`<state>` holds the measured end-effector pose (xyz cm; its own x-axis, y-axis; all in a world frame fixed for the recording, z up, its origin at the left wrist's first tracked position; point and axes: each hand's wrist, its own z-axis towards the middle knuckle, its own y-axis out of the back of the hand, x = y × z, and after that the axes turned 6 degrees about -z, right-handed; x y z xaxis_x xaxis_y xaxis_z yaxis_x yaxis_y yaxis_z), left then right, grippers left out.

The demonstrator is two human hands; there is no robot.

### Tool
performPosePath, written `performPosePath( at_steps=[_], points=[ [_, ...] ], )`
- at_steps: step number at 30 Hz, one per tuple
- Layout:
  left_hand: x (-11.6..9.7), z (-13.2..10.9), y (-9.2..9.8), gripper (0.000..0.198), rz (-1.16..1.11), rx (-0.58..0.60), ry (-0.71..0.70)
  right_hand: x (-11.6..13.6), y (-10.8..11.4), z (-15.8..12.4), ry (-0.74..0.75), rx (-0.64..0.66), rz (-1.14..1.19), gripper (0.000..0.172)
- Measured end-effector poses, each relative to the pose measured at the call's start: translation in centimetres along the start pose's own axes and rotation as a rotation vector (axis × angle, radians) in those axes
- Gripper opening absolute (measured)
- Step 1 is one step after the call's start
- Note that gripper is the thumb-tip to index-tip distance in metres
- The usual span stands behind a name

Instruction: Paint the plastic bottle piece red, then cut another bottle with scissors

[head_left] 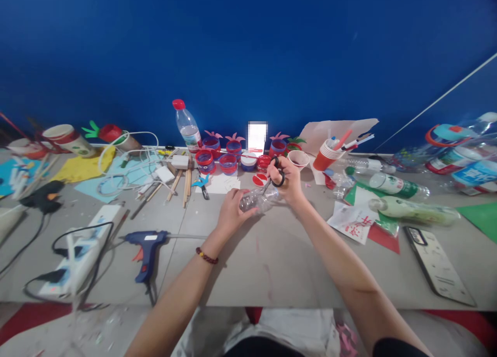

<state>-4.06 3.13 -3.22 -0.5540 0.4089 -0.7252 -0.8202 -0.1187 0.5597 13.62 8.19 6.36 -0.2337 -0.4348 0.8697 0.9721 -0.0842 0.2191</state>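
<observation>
My left hand (234, 212) is wrapped round a clear plastic bottle (264, 202), which lies on its side just above the table. In my right hand (289, 182) is a pair of scissors (278, 177) with black handles, its blades pointing down at the bottle. Whether the blades have entered the plastic I cannot tell. Behind my hands stand several small red and purple cups (228, 164), some with pink leaf shapes. A red and white round piece (260, 179) lies just left of the scissors.
A blue glue gun (147, 248) and a power strip (87, 248) with cables lie at left. A tall bottle with a red cap (187, 126) stands at the back. At right are a phone (438, 266), several plastic bottles (399, 185) and a paper cup of pens (325, 156).
</observation>
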Motion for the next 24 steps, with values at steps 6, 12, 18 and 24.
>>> performPosePath(
  at_steps=[6,12,18,24],
  points=[
    [-0.03,0.03,0.03,0.046,-0.004,-0.001,-0.001,0.27,0.03,-0.08,0.041,-0.04,-0.026,0.022],
    [0.0,0.05,-0.02,0.048,0.01,-0.015,-0.015,0.02,0.08,-0.17,0.033,-0.061,0.01,0.026],
    [0.02,0.0,0.03,0.047,0.005,-0.004,-0.007,0.13,0.06,-0.28,0.022,-0.096,-0.021,0.031],
    [-0.15,-0.03,0.01,0.048,0.001,-0.005,0.003,-0.12,0.04,-0.31,0.021,-0.121,-0.035,0.033]
  ],
)
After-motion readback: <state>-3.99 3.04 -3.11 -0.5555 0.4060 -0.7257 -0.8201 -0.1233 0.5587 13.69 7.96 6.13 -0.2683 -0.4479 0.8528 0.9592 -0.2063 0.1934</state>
